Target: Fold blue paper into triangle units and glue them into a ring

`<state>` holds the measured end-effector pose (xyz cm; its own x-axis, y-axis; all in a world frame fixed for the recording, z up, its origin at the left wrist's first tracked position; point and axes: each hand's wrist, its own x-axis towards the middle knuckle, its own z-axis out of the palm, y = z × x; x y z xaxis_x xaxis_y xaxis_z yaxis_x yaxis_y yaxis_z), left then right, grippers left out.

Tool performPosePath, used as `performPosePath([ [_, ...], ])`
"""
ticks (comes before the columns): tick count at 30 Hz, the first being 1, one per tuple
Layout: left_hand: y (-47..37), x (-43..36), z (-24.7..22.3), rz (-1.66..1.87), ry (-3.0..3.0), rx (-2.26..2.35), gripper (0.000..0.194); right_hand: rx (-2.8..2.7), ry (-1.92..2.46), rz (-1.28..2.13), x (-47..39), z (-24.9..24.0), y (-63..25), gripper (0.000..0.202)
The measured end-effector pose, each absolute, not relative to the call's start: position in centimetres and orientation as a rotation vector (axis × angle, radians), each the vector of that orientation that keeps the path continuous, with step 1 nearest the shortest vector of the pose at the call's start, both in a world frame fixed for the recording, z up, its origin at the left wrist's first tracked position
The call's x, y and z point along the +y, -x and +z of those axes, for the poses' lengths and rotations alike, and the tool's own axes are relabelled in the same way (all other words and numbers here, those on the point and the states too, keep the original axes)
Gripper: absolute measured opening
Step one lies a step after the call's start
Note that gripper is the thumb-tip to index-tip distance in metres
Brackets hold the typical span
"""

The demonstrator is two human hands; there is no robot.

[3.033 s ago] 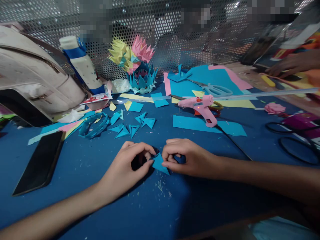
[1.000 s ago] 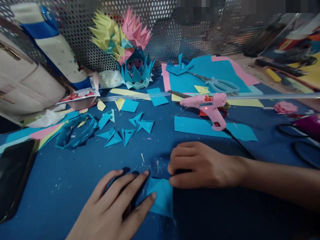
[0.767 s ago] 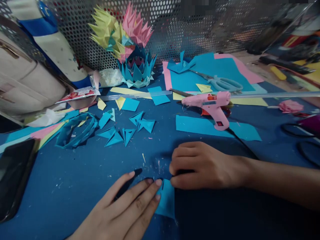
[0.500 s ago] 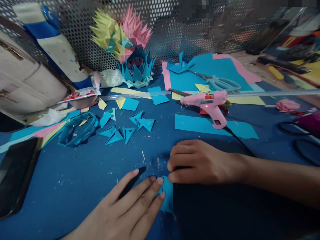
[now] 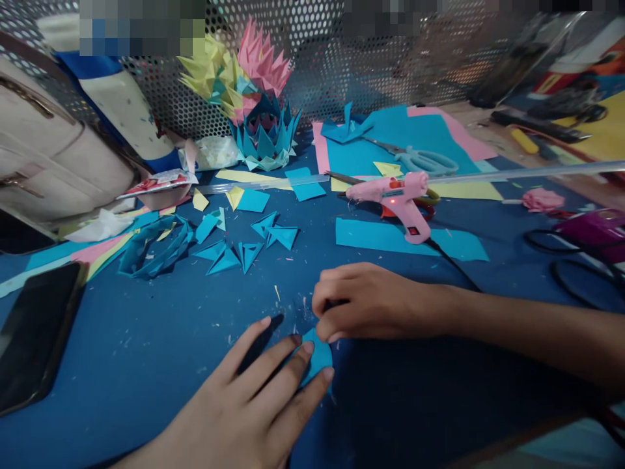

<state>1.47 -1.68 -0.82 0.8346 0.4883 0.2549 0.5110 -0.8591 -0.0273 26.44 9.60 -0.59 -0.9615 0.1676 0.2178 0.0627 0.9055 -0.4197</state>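
Note:
A small piece of blue paper (image 5: pixel 319 359) lies on the table, partly covered by my fingers. My left hand (image 5: pixel 256 400) lies flat over its left side with the fingers spread, pressing it down. At the paper's upper edge, my right hand (image 5: pixel 374 303) is closed, thumb and curled fingers together on the corner; the exact grip is partly hidden. Folded blue paper triangles (image 5: pixel 224 256) lie beyond my hands. A pink glue gun (image 5: pixel 403 202) with a lit red light rests above a blue paper strip (image 5: pixel 351 233).
Paper flowers (image 5: pixel 267 133) stand at the back against the perforated metal panel. Light-blue scissors (image 5: pixel 424 159) lie on coloured sheets. A black phone (image 5: pixel 41 332) and a paper ring (image 5: pixel 156 251) are at left, a pink paper flower (image 5: pixel 541 200) and black cable at right.
My right hand has shifted slightly left, its thumb now over the paper's upper corner. My left fingers have spread, one reaching further right along the paper. The view has moved a little.

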Motion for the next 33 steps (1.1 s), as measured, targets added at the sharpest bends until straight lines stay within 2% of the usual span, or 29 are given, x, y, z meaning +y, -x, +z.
performPosePath([
  [4,-1.4,-1.9,-0.9,-0.364,2.912,-0.812,0.041,-2.784,0.259,0.89,9.6,-0.5,-26.0,0.013],
  [8,-1.5,-2.1,-0.9,-0.319,2.914,-0.815,0.043,-2.743,0.401,1.072,9.2,-0.1,-25.4,0.015],
  [14,-1.6,-2.3,-0.9,-0.302,2.913,-0.823,0.046,-2.772,0.486,1.004,8.4,0.2,-25.1,0.021],
  [20,-1.4,-2.4,-1.1,-0.343,2.911,-0.846,0.044,-2.783,0.563,0.909,7.5,0.1,-25.0,0.013],
  [33,-1.3,-2.3,-1.3,-0.407,2.933,-0.85,0.041,-2.811,0.623,0.745,6.5,-0.3,-25.1,0.009],
])
